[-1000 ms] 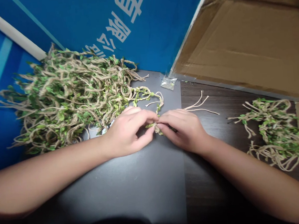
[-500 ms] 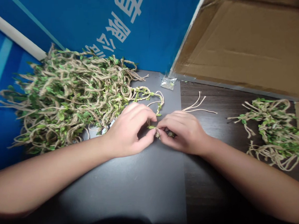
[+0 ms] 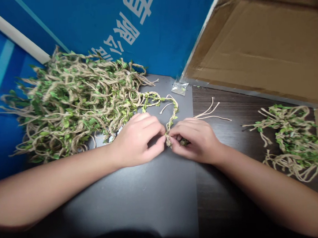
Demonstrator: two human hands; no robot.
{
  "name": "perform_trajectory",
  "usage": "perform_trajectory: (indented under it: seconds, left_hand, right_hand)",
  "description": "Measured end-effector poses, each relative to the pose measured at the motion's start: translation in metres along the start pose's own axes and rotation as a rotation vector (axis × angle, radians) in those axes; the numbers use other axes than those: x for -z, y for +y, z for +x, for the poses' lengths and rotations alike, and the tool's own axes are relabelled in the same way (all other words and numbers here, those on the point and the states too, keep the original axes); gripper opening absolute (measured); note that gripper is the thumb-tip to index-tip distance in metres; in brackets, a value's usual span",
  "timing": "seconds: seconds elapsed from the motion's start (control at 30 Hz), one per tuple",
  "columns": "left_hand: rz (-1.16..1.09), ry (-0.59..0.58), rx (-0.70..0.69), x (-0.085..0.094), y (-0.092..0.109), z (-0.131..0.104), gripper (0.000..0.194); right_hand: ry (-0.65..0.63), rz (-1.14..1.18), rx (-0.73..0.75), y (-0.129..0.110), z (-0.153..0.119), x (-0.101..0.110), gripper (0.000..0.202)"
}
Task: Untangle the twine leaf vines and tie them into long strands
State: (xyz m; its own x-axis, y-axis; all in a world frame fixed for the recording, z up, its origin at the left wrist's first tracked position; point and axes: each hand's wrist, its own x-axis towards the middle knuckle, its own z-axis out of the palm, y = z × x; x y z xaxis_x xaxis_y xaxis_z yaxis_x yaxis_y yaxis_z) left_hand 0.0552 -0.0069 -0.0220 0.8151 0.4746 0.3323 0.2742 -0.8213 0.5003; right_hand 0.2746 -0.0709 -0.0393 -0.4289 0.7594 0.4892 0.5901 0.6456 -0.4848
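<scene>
Both hands meet above the grey mat. A braided twine garland with small green leaves (image 3: 173,115) runs from the big heap down to my fingertips. My left hand (image 3: 141,138) pinches the garland with thumb and forefinger. Opposite it, my right hand (image 3: 195,140) is closed on the same twine, and part of a bunched, leafy length shows under its curled fingers. Loose twine ends (image 3: 212,113) stick out beyond the right hand. The exact twist of the strands between the fingertips is too small to make out.
A large heap of leafy twine (image 3: 83,99) lies at the left. A smaller bundle (image 3: 298,137) rests at the right on the dark wood table (image 3: 225,194). A small clear plastic bag (image 3: 179,88) lies near the blue wall (image 3: 85,25). A cardboard box (image 3: 265,41) stands at the back right.
The garland beyond my fingers has shifted, its loop now reaching further right and running straight down to the fingertips. My left fingers have come closer together; the right hand has barely moved.
</scene>
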Motion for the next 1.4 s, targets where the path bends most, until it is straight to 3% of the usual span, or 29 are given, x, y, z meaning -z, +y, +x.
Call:
perform_trajectory:
  seconds: [0.43, 1.4]
  left_hand:
    - [-0.051, 0.017, 0.005, 0.0009, -0.0015, 0.0025, 0.011]
    - [-0.042, 0.039, 0.035, 0.0003, -0.0025, 0.0021, 0.014]
  right_hand:
    - [-0.025, 0.009, -0.033, -0.0011, 0.0009, 0.0024, 0.004]
    - [0.013, -0.193, 0.055, 0.0007, -0.0032, -0.0026, 0.007]
